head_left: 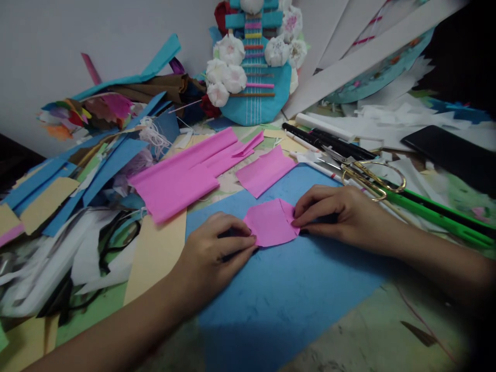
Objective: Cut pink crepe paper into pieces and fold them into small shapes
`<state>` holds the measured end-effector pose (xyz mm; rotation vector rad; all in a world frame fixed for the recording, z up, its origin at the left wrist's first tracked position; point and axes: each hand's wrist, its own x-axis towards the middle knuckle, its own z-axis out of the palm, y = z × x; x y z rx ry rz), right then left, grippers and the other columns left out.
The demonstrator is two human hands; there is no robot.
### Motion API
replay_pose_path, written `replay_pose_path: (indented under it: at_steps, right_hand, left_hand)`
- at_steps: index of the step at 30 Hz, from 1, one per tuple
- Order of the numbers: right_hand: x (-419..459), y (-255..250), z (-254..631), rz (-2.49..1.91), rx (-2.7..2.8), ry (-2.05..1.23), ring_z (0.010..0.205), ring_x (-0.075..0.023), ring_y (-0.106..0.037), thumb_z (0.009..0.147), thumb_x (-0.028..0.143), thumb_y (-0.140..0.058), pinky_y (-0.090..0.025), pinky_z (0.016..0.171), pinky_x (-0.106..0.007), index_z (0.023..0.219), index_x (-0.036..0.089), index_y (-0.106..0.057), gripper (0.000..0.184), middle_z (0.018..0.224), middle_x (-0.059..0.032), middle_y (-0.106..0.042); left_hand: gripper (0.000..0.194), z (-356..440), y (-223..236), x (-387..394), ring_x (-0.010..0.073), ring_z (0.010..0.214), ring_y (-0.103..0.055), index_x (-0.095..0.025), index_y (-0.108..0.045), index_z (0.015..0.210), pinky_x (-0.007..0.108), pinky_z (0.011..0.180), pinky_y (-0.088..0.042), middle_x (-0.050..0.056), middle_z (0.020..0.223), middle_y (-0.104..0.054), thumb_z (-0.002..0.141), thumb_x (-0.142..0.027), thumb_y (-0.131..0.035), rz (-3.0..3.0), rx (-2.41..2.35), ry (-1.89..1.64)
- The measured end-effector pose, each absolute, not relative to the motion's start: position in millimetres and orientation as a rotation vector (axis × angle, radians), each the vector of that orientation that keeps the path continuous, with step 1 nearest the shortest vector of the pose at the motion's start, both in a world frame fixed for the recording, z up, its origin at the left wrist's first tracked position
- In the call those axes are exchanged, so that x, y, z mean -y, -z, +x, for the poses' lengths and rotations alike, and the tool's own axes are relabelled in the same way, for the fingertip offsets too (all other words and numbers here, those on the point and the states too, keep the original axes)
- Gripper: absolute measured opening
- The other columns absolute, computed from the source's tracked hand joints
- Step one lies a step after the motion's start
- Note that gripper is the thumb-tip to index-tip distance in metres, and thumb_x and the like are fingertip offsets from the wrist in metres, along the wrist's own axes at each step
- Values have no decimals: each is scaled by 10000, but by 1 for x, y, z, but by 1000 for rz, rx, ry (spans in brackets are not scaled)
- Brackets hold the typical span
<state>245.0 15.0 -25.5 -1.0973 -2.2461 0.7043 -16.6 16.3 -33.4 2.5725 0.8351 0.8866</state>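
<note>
Between my two hands is a small piece of pink crepe paper [269,225] with rounded corners, just above or on a blue sheet [294,294]. My left hand [219,250] pinches its left edge between thumb and fingers. At the right edge, my right hand [337,217] pinches the paper the same way, near a fold or overlap line. A second pink piece [265,170], roughly square, lies just behind. Farther left rests a larger folded length of pink crepe paper [182,181].
Gold-handled scissors [372,178], black pens [306,135] and a green cutter-like tool [437,212] lie at the right, near a black phone-like slab [449,147]. A blue paper guitar [256,103] with white flowers stands at the back. Paper scraps [93,248] pile up left.
</note>
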Motion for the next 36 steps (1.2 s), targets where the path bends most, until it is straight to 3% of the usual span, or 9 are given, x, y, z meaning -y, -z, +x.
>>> replay_pose_path:
  at_steps: [17,30,36]
  right_hand:
    - [-13,28,243,-1179,2140,-793,798,-133,-629,746,150,-674,-487,751,-271,788,200,-731,86,872,-19,-682]
    - [-7,19,246,-991,2407,-428,916,-179,-598,853,132,-545,-482,801,-302,873,198,-729,197,860,-30,-727]
    - [-10,22,247,-1038,2370,-537,937,-198,-592,819,236,-627,-473,816,-326,952,207,-717,163,926,-51,-706]
  left_hand:
    - [95,-14,29,-21,158,793,-639,-215,-737,774,309,728,-526,22,825,-680,762,-141,-677,2285,-1014,-745]
    - [109,-16,33,-12,150,825,-630,-149,-694,902,284,754,-529,58,891,-675,806,-146,-643,2653,-902,-942]
    - [115,-15,31,-11,161,830,-637,-147,-693,913,297,748,-545,70,902,-675,815,-169,-636,2674,-945,-924]
